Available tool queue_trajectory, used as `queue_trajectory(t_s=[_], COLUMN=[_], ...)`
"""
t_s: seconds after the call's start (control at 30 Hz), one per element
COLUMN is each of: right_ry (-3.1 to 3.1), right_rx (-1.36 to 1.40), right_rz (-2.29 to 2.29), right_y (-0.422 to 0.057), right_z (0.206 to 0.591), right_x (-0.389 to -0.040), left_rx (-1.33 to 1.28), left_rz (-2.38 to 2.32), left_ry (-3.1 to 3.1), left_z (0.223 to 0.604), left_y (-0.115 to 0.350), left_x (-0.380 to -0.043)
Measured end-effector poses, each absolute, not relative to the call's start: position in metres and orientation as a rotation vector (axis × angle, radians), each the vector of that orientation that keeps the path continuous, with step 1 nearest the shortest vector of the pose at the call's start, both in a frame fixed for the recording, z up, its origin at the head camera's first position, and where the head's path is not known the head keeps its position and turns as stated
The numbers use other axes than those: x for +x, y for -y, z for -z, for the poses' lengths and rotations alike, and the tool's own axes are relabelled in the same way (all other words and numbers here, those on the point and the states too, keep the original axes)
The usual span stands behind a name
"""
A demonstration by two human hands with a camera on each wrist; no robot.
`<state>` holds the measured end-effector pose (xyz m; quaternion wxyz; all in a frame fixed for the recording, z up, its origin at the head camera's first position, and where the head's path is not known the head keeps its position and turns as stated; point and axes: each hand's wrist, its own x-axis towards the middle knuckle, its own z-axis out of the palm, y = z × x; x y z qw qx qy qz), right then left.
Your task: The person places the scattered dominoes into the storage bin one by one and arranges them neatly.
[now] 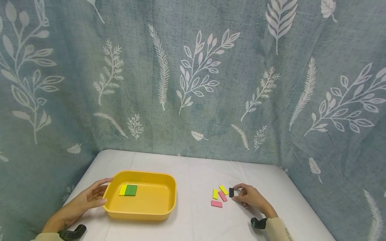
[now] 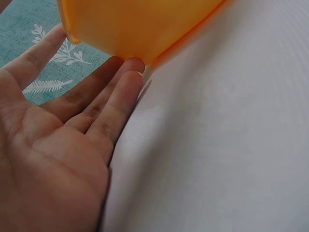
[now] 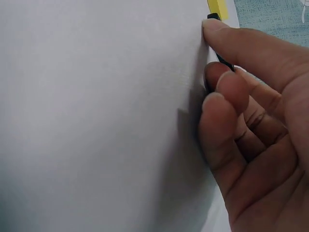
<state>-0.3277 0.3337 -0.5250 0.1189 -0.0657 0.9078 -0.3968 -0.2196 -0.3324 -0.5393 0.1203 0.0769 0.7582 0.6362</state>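
My left hand is at the left end of a yellow tray. In the left wrist view its fingers are fairly straight, with the tips against the tray wall. Inside the tray, a yellow block and two green blocks lie side by side. On the right, my right hand pinches a small black block by its ends between thumb and forefinger, at the table surface. The right wrist view shows only parts of that block; the thumb hides the rest.
Left of the black block, two yellow blocks and two pink blocks lie loose on the white-covered table. A leaf-patterned teal curtain encloses the back and sides.
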Motion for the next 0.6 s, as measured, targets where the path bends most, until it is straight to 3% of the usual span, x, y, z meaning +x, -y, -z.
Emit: queue_trajectory(t_s=[0.6], right_ry=[-2.764], right_rx=[-0.152], right_rz=[1.168], right_y=[-0.3286], right_z=[0.5227], right_x=[-0.3237], left_rx=[0.206], left_rz=[-1.844], left_ry=[-2.229], left_z=[0.5367], left_y=[0.3301], left_x=[-0.2182])
